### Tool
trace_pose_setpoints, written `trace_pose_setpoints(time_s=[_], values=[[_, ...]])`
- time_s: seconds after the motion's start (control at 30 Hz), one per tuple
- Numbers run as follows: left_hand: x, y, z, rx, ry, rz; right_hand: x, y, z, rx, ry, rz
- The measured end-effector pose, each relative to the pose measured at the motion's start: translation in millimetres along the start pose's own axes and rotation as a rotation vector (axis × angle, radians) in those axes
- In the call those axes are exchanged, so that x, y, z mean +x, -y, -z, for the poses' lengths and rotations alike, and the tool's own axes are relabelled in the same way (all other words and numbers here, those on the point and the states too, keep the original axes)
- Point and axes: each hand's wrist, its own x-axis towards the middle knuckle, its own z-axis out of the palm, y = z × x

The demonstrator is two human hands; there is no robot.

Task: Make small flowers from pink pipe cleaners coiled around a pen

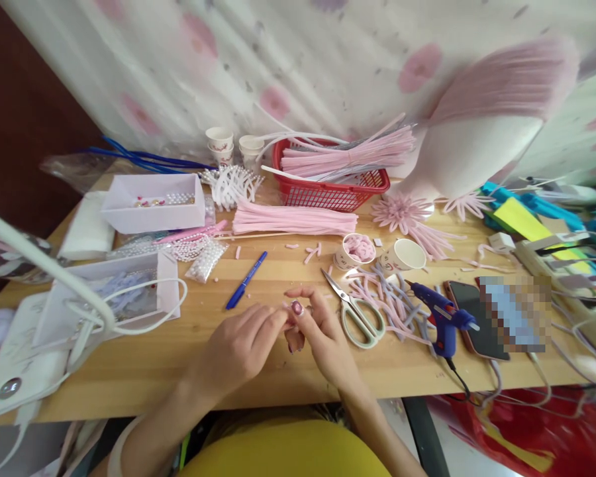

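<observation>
Over the front middle of the wooden table, my left hand (246, 341) and my right hand (322, 334) meet at the fingertips. Left thumb and fingers are pinched together, and whatever they hold is too small and covered to name. On the right, thumb and fingers curl against the same spot, with the index finger raised. Scissors with pale green handles (361, 322) lie just beside my right hand. A blue pen (247, 281) rests beyond my left hand. Pink and grey chenille stem pieces (395, 308) are heaped past the scissors.
A blue glue gun (442, 318) and a phone (469, 318) lie at right. Paper cups (410, 256) stand behind the scissors. Farther back are pink chenille stems (293, 220) and a red basket (322, 196). White boxes (153, 222) and a lamp arm (44, 258) occupy the left.
</observation>
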Motion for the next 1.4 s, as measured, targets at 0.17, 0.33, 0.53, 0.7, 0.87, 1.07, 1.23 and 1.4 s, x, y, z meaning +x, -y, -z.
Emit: trace_pose_setpoints(time_s=[0.17, 0.33, 0.53, 0.7, 0.87, 1.07, 1.23, 1.4], values=[[5.4, 5.4, 5.8, 0.086, 0.002, -0.132, 1.3, 0.3, -0.8, -0.042, 0.012, -0.008], [7.6, 8.3, 1.0, 0.084, -0.008, -0.145, -1.2, -7.9, -8.4, -0.082, -0.129, 0.066], [5.8, 15.1, -3.1, -0.016, 0.09, -0.12, -4.0, -11.5, -10.9, -0.117, -0.147, 0.105], [11.2, 8.9, 9.4, -0.392, 0.134, 0.082, -11.6, -12.5, -8.3, -0.131, -0.113, 0.179], [16.9, -3.7, 16.7, -1.194, 0.341, 0.639, -15.1, -22.2, -1.4, -0.196, -0.077, 0.275], [20.7, -4.0, 5.0, -1.228, 0.201, 0.83, -9.5, -24.4, -4.2, -0.129, -0.048, 0.202], [22.4, -9.5, 0.4, -1.226, 0.108, 0.835, -5.9, -18.8, -7.5, -0.081, -0.001, 0.223], [14.9, -18.4, -2.2, -1.065, 0.058, 0.806, -4.7, -15.5, -5.8, -0.198, -0.124, 0.222]])
